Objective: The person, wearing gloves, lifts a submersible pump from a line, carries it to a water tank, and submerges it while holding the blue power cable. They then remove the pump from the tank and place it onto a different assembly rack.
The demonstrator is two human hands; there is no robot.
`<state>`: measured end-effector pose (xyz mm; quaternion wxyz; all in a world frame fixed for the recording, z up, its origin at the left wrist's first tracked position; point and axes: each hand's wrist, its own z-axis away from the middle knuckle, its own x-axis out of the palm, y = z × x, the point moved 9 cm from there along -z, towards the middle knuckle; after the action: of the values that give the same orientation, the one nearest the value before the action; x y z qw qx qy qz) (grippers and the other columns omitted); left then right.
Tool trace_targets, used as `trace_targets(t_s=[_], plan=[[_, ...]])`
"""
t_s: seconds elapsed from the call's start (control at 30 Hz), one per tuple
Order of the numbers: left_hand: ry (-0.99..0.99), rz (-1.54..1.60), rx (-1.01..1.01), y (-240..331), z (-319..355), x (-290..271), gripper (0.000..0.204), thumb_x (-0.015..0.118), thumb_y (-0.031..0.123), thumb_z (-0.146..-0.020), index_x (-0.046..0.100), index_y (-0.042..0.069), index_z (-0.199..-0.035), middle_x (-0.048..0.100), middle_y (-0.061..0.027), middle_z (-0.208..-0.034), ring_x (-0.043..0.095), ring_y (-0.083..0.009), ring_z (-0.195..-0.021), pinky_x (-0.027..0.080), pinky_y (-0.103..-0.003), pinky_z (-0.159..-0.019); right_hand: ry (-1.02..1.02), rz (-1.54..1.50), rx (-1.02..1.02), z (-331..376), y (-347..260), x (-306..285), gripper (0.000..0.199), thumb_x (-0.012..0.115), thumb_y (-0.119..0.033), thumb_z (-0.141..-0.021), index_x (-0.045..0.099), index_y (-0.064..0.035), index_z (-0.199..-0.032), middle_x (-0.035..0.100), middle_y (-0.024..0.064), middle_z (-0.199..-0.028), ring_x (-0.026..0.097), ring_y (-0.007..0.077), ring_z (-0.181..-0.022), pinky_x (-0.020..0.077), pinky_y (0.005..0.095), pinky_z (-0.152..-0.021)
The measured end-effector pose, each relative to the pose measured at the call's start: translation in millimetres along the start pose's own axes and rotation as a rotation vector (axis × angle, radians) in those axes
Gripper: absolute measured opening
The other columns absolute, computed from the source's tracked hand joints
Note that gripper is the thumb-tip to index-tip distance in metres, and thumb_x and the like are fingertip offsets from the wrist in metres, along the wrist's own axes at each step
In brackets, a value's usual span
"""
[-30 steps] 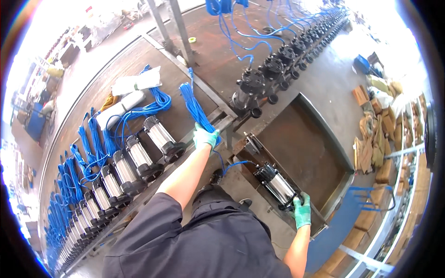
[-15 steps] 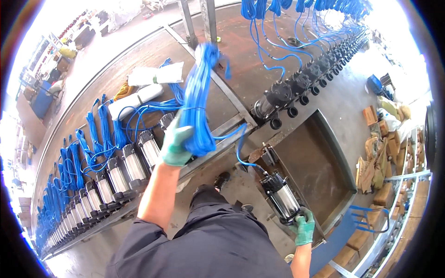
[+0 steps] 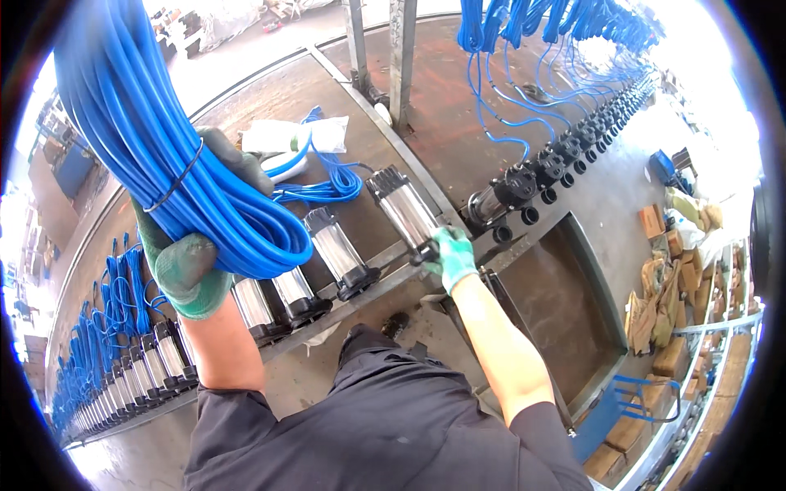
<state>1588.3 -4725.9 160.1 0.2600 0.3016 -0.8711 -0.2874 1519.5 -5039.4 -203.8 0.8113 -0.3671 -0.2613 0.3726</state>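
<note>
My left hand (image 3: pixel 190 274), in a green-coated glove, grips a thick coil of blue cable (image 3: pixel 168 155), tied with a thin dark tie and raised close to the camera. My right hand (image 3: pixel 452 255), gloved too, is closed around the lower end of a cylindrical pump (image 3: pixel 405 209) with a shiny steel body and black ends. That pump rests at the table's near edge. To its left a similar pump (image 3: pixel 336 245) stands in a row of others, partly hidden behind the coil and my left arm. Another blue cable bundle (image 3: pixel 336 180) lies behind them.
White wrapped packages (image 3: pixel 327 135) lie on the table (image 3: pixel 278 90). Metal posts (image 3: pixel 401 65) rise from its frame. More black pumps (image 3: pixel 520 184) line the right side, below hanging blue coils (image 3: pixel 565 20). A brown-floored metal basin (image 3: pixel 557 286) and a blue trolley (image 3: pixel 647 393) stand at right.
My left hand has brought the cable coil left and up, nearer the camera. My right hand has moved the pump from beside the basin up and left onto the table edge.
</note>
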Motion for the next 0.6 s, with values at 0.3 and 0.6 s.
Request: trace_targets(t_s=[0.3, 0.6], plan=[[0.332, -0.335, -0.168, -49.1, 16.2, -51.8, 0.082, 0.068, 0.010, -0.076, 0.036, 0.000, -0.151, 0.065, -0.0199, -0.119, 0.069, -0.0274, -0.100, 0.060, -0.039, -0.086, -0.071, 0.224, 0.025, -34.1, 24.1, 1.7, 0.055, 0.065, -0.046, -0.099, 0.046, -0.0187, -0.144, 0.063, 0.0079, -0.120, 0.071, 0.0223, -0.081, 0.0601, 0.0342, -0.058], [0.343, -0.519, -0.287, -256.2, -10.6, -127.2, 0.081, 0.071, 0.019, -0.091, 0.029, 0.004, -0.158, 0.056, -0.0106, -0.132, 0.057, -0.0204, -0.109, 0.049, -0.035, -0.099, 0.132, -0.042, 0.099, 52.0, 65.1, -164.4, 0.046, 0.057, -0.039, -0.105, 0.046, -0.0120, -0.140, 0.064, 0.0249, -0.118, 0.073, 0.0389, -0.082, 0.0630, 0.0441, -0.069]])
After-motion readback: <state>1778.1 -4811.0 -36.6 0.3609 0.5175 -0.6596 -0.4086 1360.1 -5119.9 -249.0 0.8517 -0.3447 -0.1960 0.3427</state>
